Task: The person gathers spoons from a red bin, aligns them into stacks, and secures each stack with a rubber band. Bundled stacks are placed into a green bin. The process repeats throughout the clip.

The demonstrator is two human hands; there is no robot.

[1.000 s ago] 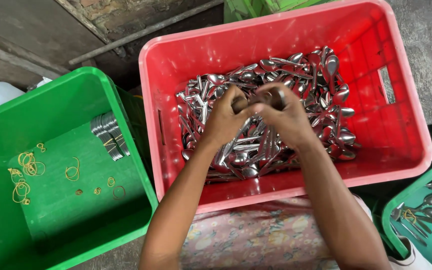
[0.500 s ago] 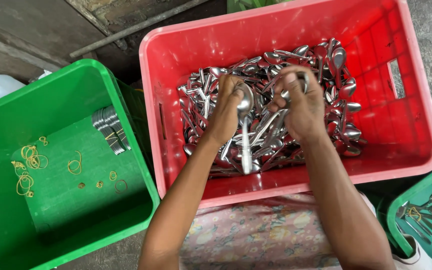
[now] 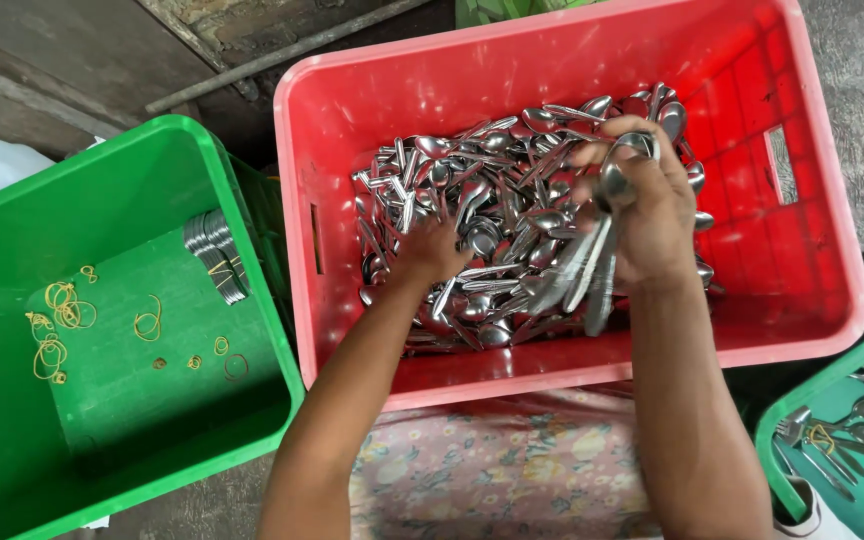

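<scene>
The right hand [image 3: 652,215] grips a bunch of shiny steel spoons [image 3: 592,270] — stiff, slippery, best clamped mid-handle; the left hand [image 3: 430,252] digs closed-fingered into the spoon heap [image 3: 492,200] in the red plastic crate [image 3: 352,120].

one head-worn view looks steeply down, close over the red crate [image 3: 832,300]; the green bin [image 3: 12,250] lies left, probably partly cropped.

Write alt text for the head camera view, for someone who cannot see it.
A person's right hand holds a bunch of metal spoons above a red crate heaped with spoons, while the left hand digs into the heap. A green crate beside it holds one spoon bundle and loose rubber bands.
</scene>
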